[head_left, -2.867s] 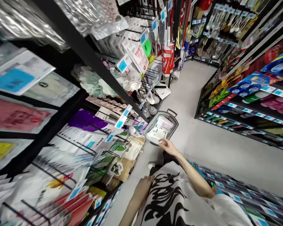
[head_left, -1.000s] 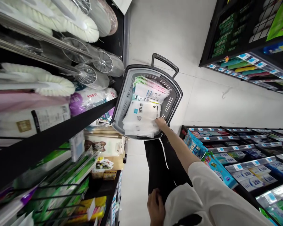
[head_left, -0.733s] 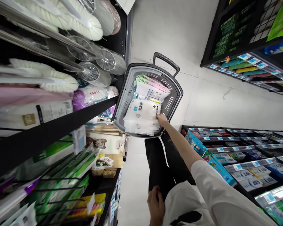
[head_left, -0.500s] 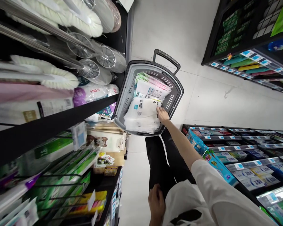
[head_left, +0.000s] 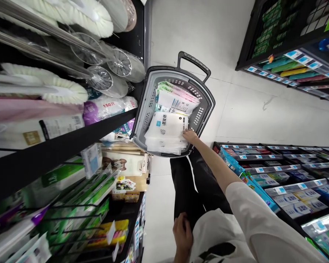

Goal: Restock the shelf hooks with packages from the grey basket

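A grey shopping basket (head_left: 150,78) with a dark rim and a raised handle holds several flat packets. At its near end lies a stack of white steamer-paper packets (head_left: 168,126) with black print and a blue label. My right hand (head_left: 190,136) reaches over the basket's near right side, its fingers closed on the right edge of the top packets; the fingertips are partly hidden. Behind the stack lean white packets with green and pink edges (head_left: 178,95). My left hand (head_left: 182,233) hangs by my lap, fingers curled in, with no object showing in it.
On the left, shelves hold white fluffy brushes (head_left: 64,89), plastic-wrapped rolls, green packs and cutting boards (head_left: 130,164). To the right stand shelves of boxed goods (head_left: 293,204), with blue bags hanging at their end. Pale floor tiles (head_left: 235,109) run between them.
My right hand has slid slightly down along the packets' edge, uncovering some of the print. The view has shifted a little. My left hand stays by my lap.
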Available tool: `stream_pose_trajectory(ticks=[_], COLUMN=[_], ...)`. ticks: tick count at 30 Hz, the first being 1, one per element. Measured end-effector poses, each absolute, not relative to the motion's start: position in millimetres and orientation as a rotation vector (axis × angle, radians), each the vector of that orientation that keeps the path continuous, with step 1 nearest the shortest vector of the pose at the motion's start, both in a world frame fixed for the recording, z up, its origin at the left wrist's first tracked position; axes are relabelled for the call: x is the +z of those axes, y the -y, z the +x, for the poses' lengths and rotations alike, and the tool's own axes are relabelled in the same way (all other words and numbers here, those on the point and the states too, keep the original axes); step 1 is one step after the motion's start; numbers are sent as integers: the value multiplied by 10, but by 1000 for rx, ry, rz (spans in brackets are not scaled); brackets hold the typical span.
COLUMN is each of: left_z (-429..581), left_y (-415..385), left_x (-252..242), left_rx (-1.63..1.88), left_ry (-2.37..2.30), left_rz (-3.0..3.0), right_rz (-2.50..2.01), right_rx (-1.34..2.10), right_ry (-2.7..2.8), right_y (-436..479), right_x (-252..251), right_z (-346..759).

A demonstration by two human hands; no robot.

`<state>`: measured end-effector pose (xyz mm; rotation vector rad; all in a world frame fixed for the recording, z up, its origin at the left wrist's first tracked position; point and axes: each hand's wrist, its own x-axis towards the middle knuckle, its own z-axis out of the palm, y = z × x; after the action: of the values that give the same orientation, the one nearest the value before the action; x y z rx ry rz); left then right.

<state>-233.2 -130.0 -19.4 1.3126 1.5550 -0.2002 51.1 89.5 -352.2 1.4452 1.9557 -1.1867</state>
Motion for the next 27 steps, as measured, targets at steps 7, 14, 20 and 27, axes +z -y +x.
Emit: stream_pose_trajectory(ticks=[7,14,20,27], left_z=[-2416,-2458,-2521,-2407], left_y=[1243,1179,1193,1293], left_x=[-219,-198,-194,-140], left_rx=[-233,-234,-255,-334], left_ry=[-1573,-1572,-1573,-1489], left_rz=[1280,1234,1260,1354], right_rz=[1383,1485,1567,1546], right_rx=[-1193,-1212,-1232,-1328], right_ry=[-1913,-1868,-1823,-1965], right_y=[-964,-990,-1072,-1044], right_x=[-3578,-3520,-3413,-2633], right_z=[373,416,454,460])
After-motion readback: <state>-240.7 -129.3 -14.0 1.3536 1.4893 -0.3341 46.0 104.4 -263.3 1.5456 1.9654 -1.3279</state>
